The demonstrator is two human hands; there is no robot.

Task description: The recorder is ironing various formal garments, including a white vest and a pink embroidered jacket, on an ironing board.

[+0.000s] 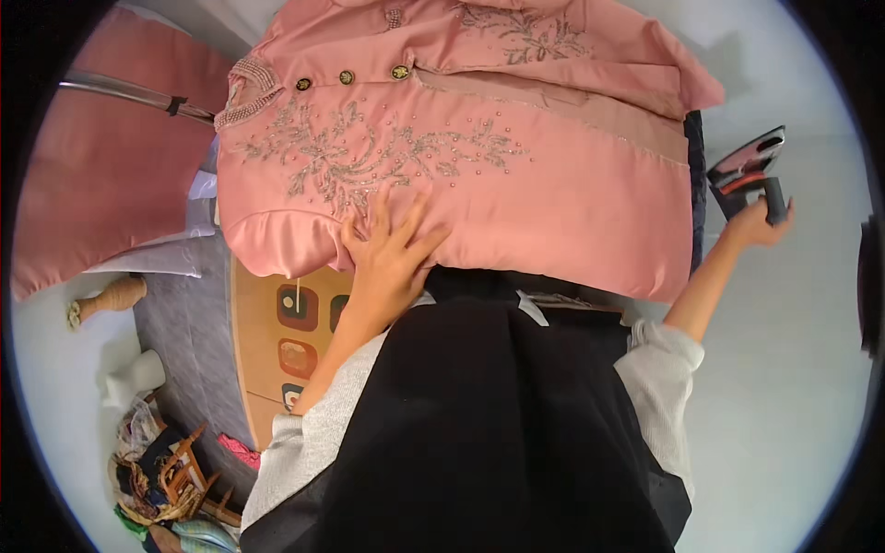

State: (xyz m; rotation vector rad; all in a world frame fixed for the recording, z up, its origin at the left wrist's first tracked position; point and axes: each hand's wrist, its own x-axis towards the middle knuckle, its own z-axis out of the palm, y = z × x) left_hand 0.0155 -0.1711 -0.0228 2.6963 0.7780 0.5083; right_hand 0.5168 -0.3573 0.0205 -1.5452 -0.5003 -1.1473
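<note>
A pink satin jacket [590, 212] lies spread out in front of me, its collar to the left and its hem to the right. Silver beaded leaf embroidery and a row of dark round buttons run along its chest. With fingers spread, my left hand [392, 253] rests flat on the fabric at the lower edge of the embroidery. Off to the right, beyond the hem, my right hand [763, 224] grips the dark handle of a clothes iron [749, 170]. The iron is tilted up in the air, apart from the jacket.
Behind the jacket's left side, a metal rail [138, 94] crosses another pink cloth [111, 175]. A patterned rug [263, 323] covers part of the grey floor. At the lower left are a wooden chair [189, 465] with heaped clothes and a white mannequin form [138, 378].
</note>
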